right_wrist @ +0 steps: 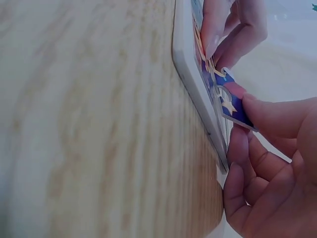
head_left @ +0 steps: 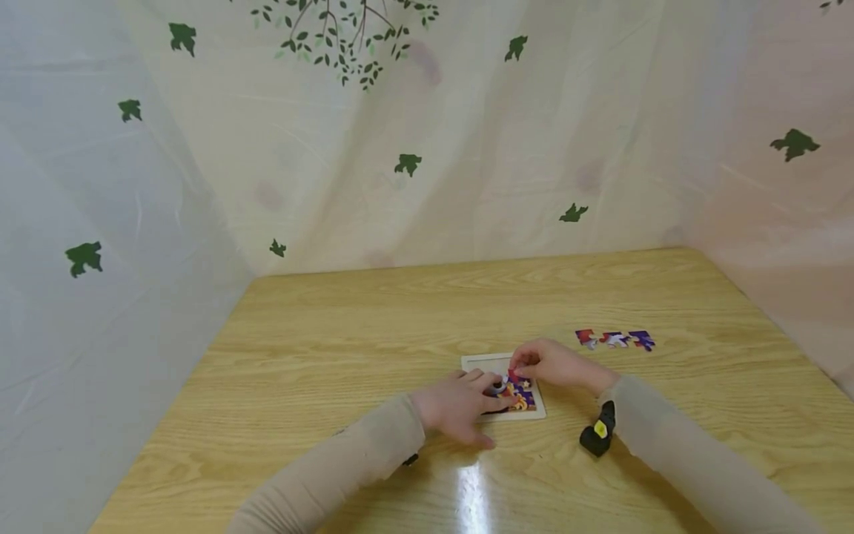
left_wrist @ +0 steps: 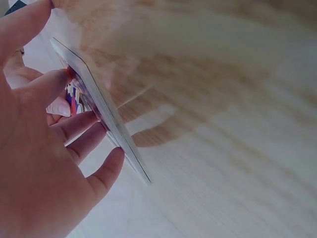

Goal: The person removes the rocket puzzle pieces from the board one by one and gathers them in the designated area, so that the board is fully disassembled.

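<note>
at a white rectangular tray point(head_left: 482, 363), the right hand point(head_left: 552, 364) pinches a purple, star-printed puzzle piece point(right_wrist: 237, 105), probably light, stiff, best edge-held. the left hand point(head_left: 460, 405) touches it, fingers extended.

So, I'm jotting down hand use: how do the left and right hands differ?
The left hand has its fingers extended over the puzzle frame, while the right hand pinches a puzzle piece. In the head view, the left hand covers the frame's left side; the right hand is at its right edge. Both are bare.
</note>
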`<move>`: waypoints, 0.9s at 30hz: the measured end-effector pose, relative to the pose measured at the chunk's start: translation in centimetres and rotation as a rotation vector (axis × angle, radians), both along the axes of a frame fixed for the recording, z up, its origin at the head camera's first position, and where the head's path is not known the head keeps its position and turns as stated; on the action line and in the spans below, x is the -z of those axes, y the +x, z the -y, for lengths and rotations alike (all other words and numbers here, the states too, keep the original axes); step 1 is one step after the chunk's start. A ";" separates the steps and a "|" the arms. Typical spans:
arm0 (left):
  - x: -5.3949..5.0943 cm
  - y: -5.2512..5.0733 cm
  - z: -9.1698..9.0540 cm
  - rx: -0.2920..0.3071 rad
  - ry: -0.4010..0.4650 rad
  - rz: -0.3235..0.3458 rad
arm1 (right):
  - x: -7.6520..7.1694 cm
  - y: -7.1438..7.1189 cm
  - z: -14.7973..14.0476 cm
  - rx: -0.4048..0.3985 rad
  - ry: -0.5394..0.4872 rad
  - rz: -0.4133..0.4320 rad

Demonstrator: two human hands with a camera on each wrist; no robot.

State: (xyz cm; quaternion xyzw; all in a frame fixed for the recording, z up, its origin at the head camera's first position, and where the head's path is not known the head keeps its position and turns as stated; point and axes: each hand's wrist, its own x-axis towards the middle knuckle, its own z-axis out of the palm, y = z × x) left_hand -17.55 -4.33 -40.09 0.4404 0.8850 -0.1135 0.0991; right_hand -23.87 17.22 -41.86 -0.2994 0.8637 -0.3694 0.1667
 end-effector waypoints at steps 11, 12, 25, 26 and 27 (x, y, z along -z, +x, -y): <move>-0.1 0.1 0.0 -0.005 -0.018 -0.001 | -0.5 0.2 -1.3 0.072 -0.018 -0.039; 0.0 0.1 0.0 -0.005 -0.019 -0.001 | -0.6 0.3 -1.4 0.080 -0.020 -0.047; 0.0 0.2 0.1 -0.005 -0.028 0.000 | -1.4 0.0 -3.9 0.179 -0.066 0.024; 0.0 0.2 0.1 -0.006 -0.029 0.001 | -1.4 0.0 -4.1 0.191 -0.061 0.030; 0.0 0.2 0.1 -0.005 -0.028 0.003 | -1.4 0.0 -4.3 0.198 -0.072 0.036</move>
